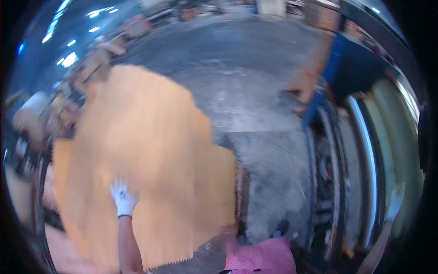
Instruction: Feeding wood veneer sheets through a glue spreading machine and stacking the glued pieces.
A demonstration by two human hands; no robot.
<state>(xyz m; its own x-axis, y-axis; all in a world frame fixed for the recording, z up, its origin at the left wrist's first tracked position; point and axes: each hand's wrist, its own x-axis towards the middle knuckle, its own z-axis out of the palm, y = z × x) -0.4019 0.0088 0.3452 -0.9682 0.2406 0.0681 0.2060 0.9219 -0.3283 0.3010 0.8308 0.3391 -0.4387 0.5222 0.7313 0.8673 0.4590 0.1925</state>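
Note:
A large tan sheet point(146, 123) with a zigzag-cut edge, looking like corrugated cardboard, fills the left side of the view. My left hand point(123, 196), in a white glove, lies on it with the fingers spread. Other tan sheets point(216, 187) show beneath, their toothed edges stacked along the right side. Far to the right, my right hand point(394, 205), also in a white glove, is beside a long pale green roller-like part point(388, 137) of a machine. Its fingers are blurred, so what they touch or hold is unclear.
A machine with a blue frame post point(331, 59) and a bright metal strip point(367, 169) runs along the right. Grey concrete floor point(273, 164) lies between it and the stack. Pink fabric point(260, 255) is at the lower edge. Rolls and boxes point(34, 114) stand at left.

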